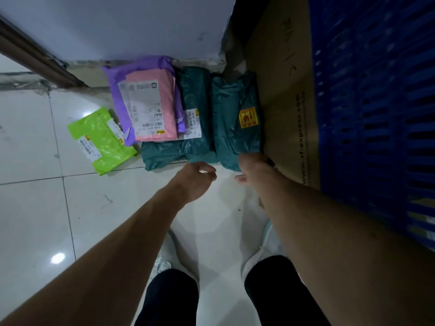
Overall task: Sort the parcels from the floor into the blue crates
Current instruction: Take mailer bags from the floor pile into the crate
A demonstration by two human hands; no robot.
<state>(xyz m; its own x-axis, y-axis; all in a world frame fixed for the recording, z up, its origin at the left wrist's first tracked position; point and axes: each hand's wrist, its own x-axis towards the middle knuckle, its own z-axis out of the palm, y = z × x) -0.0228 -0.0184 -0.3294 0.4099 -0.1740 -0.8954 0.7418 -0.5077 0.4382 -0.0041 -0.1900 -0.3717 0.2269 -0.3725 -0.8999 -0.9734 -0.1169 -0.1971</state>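
Note:
Several parcels lie on the tiled floor by the wall: a lime green one [102,140], a purple one [117,90] with a pink one [153,107] on top, and two teal ones side by side, the left [188,147] and the right [231,128]. A blue crate [376,109] stands at the right. My right hand [253,168] touches the near end of the right teal parcel, its thumb spread clear of it and most fingers hidden. My left hand [197,180] hovers just short of the left teal parcel, fingers loosely curled, holding nothing.
A flat brown cardboard sheet [284,90] stands between the right teal parcel and the blue crate. A pale wall [129,27] and a door frame [40,57] close off the far side. My legs and white shoes are below, on glossy tile.

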